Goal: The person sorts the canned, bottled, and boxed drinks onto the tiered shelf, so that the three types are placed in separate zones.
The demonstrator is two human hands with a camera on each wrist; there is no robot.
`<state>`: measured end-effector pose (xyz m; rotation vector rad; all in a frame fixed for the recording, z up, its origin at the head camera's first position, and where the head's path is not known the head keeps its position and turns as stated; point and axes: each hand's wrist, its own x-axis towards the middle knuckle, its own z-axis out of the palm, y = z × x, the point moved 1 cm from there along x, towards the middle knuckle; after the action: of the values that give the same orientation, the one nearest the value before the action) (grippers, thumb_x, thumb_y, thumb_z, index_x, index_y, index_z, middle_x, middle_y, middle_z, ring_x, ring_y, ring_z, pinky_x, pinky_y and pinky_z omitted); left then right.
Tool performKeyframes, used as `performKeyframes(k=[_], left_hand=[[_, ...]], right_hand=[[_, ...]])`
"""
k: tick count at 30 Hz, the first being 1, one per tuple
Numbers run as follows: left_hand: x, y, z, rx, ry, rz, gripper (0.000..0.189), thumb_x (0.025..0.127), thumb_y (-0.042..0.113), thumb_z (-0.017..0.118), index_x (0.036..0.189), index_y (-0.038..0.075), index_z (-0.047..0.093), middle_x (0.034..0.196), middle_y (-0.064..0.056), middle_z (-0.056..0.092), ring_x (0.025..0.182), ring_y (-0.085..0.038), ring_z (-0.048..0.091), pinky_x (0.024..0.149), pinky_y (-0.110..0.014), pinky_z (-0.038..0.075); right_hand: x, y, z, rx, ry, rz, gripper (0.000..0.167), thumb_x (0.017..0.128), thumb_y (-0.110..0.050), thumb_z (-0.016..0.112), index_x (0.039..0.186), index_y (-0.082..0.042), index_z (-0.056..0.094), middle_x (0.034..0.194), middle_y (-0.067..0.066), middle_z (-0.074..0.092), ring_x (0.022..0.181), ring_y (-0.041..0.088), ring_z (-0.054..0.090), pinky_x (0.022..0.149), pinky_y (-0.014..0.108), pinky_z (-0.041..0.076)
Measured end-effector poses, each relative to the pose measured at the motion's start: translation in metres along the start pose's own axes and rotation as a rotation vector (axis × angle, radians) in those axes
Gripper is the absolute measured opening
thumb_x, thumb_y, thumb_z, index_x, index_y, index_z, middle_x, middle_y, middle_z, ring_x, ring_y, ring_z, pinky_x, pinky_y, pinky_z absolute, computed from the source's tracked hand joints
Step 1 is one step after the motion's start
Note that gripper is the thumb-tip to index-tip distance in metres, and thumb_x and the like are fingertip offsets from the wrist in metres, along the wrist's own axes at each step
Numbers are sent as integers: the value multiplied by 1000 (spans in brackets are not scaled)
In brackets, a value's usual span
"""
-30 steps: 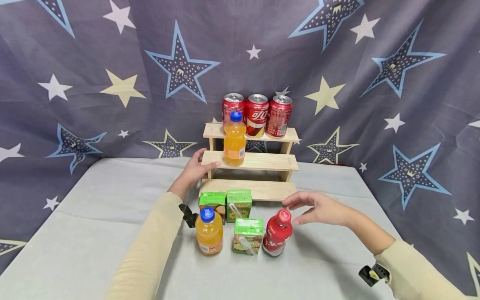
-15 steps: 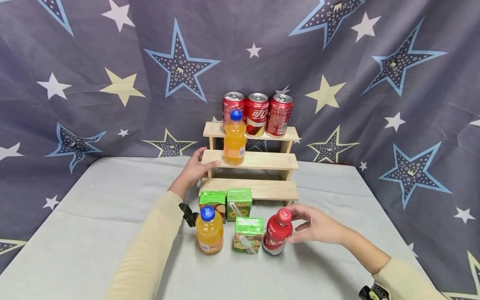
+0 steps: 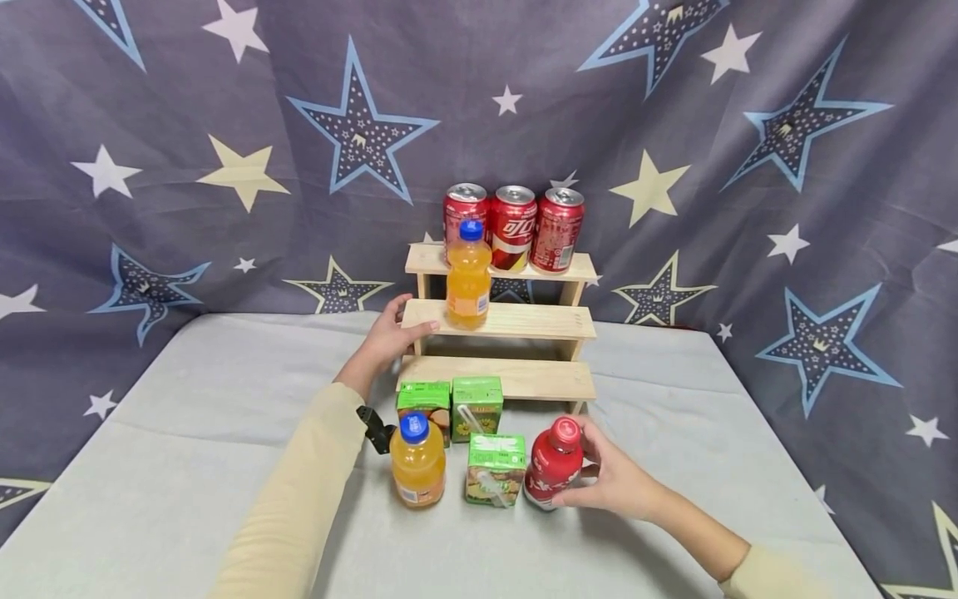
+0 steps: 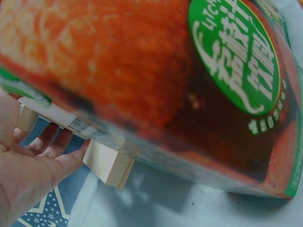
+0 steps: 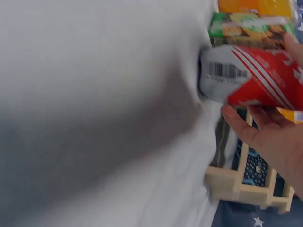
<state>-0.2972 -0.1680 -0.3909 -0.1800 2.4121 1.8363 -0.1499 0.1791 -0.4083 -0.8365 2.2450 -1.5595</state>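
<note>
My left hand [image 3: 387,339] grips the left end of a three-tier wooden display stand [image 3: 524,321], thumb on the middle tier. In the left wrist view its fingers curl by the stand's wood [image 4: 106,161], partly hidden by a litchi juice carton [image 4: 142,71]. My right hand [image 3: 617,481] holds a red bottle [image 3: 552,470] with a red cap, upright on the table. In the right wrist view, thumb and fingers lie on opposite sides of the bottle [image 5: 265,78]. Close to its left stands a green juice carton [image 3: 494,474] with a straw.
Three red cola cans [image 3: 513,237] line the top tier. An orange juice bottle [image 3: 468,291] stands on the middle tier's left part. Before the stand are two more green cartons [image 3: 477,408] and another orange juice bottle [image 3: 417,474]. A star-patterned cloth [image 3: 509,50] hangs behind.
My right hand has come down and toward me beside the red bottle, and its thumb and fingers have closed round it. The left hand stays on the stand.
</note>
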Motion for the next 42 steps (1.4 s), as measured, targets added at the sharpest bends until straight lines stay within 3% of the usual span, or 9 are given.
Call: performKeyframes(k=[5, 17, 25, 37, 42], left_hand=[[0, 0, 2, -8, 1, 3, 88, 84, 25, 70, 151, 20, 13, 147, -21, 29, 119, -37, 50, 91, -46, 51], [0, 1, 3, -10, 0, -9, 87, 84, 26, 70, 150, 21, 13, 145, -20, 32, 116, -36, 51, 86, -44, 54], [-1, 0, 2, -8, 1, -12, 87, 84, 27, 70, 150, 22, 13, 147, -20, 30, 118, -36, 50, 91, -46, 51], [0, -1, 0, -10, 1, -10, 90, 84, 27, 70, 151, 22, 10, 148, -21, 27, 121, -37, 48, 94, -46, 49], [1, -1, 0, -5, 3, -1, 93, 84, 27, 70, 152, 22, 7, 150, -22, 25, 123, -37, 47, 96, -46, 48]], right_hand=[[0, 4, 8, -14, 91, 18, 81, 67, -13, 84, 132, -4, 36, 121, 17, 54, 100, 4, 59, 78, 28, 56], [-5, 3, 13, -6, 216, 24, 73, 67, -9, 83, 129, -3, 44, 119, 19, 56, 93, 4, 62, 75, 28, 57], [-9, -1, 8, -28, 305, 34, 72, 67, -7, 82, 129, -4, 46, 115, 19, 61, 89, 3, 62, 73, 28, 57], [-7, -16, -3, -56, 382, 9, 66, 70, -5, 81, 127, -7, 48, 105, -4, 63, 90, 2, 62, 71, 28, 57], [-5, -20, -7, -57, 393, 5, 66, 69, -5, 81, 126, -7, 47, 111, 9, 61, 91, 1, 62, 71, 28, 57]])
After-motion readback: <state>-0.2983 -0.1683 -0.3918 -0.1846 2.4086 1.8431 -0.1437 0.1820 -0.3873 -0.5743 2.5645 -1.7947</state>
